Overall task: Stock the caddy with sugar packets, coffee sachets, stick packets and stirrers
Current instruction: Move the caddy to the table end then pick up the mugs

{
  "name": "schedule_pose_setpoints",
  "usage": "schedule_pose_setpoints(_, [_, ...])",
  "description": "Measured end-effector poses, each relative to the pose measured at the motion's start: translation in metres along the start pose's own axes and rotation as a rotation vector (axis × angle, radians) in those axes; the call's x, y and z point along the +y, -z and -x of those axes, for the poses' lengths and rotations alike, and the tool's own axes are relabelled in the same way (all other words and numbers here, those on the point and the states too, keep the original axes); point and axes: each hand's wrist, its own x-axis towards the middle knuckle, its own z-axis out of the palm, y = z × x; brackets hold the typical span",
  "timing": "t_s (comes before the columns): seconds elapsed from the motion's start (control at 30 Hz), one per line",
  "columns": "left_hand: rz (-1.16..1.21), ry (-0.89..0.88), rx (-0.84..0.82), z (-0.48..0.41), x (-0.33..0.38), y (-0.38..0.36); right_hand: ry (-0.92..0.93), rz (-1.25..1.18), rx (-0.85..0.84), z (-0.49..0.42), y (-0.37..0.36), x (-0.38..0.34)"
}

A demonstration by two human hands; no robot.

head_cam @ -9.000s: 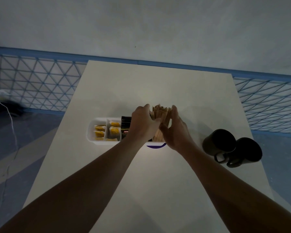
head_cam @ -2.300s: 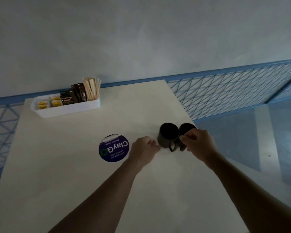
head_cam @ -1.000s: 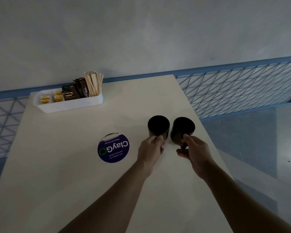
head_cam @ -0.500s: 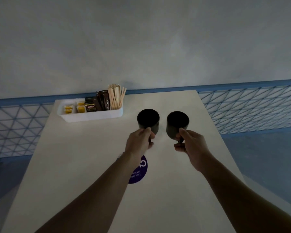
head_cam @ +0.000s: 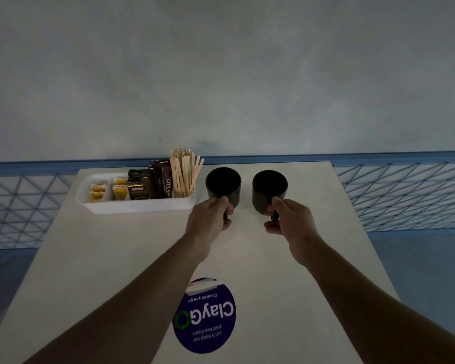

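Cream tabletop [head_cam: 111,258] against a grey wall [head_cam: 221,74] bears the stocked caddy [head_cam: 142,206]; left hand [head_cam: 208,223] grips the left mug [head_cam: 222,186], right hand [head_cam: 293,223] the right mug [head_cam: 268,191].

Single wide-angle view from the person's head, facing forward and down along both forearms. The table [head_cam: 90,258] fills the lower half; the wall [head_cam: 221,74] behind it fills the upper half. Left hand [head_cam: 208,222] on left mug [head_cam: 223,185] and right hand [head_cam: 289,222] on right mug [head_cam: 269,189] sit mid-frame, at arm's length.
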Motion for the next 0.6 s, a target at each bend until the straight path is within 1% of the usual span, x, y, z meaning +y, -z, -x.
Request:
schedule_pose_setpoints(0.33, [0.001,0.002,0.011,-0.041,-0.006,-0.004,0.017,0.045,0.035,-0.04,-0.02,0.009])
schedule_pose_setpoints(0.6, [-0.02,0.008,0.013,-0.05,-0.01,-0.008,0.005,0.031,0.026,-0.048,-0.024,0.009])
